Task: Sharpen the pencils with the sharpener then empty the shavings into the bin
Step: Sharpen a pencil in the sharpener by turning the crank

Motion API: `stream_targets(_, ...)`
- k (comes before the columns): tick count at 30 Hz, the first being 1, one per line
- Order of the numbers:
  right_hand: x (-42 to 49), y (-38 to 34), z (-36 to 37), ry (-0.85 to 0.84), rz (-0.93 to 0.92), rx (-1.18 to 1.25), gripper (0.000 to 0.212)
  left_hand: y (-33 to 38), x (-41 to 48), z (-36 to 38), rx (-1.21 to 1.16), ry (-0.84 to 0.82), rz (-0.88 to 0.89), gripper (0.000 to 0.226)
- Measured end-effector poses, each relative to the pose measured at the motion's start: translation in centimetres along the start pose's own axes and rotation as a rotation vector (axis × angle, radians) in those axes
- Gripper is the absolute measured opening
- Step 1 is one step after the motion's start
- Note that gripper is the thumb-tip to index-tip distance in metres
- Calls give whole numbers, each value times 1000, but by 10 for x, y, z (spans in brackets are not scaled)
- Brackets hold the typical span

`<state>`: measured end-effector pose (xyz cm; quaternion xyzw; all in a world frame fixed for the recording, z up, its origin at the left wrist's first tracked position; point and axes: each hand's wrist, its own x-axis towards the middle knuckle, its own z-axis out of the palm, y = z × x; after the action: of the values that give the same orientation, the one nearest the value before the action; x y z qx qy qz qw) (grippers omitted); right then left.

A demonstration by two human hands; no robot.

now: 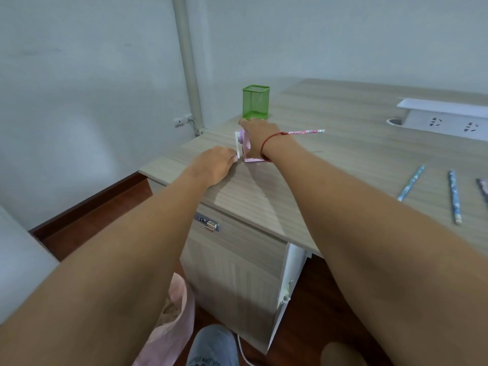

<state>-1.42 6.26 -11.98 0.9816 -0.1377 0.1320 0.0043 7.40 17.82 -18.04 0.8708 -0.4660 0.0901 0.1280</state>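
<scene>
A small pink sharpener (245, 147) with a white crank stands near the desk's left corner. My right hand (260, 140) is clamped over its top and holds it down. A pink patterned pencil (306, 132) sticks out of its right side, lying level. My left hand (215, 165) pinches the white crank handle (238, 150) on the left side. Three more pencils lie on the desk at the right: two blue ones (411, 184) (454, 196) and a dark one (483, 187) cut off by the frame edge.
A green mesh pen holder (255, 102) stands just behind the sharpener. A bin lined with a pink bag (173, 320) sits on the floor beside the desk cabinet (232, 262). A white socket box (446, 117) is at the desk's far right.
</scene>
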Motion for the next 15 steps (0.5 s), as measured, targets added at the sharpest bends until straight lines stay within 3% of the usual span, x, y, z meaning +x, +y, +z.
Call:
stream_targets(6, 3, 1, 3, 16, -2, 19, 38, 2, 20, 0, 130, -41, -45, 29)
stream_targets(15, 7, 1, 2, -5, 56, 79, 39, 1, 50, -35, 348, 137, 12, 32)
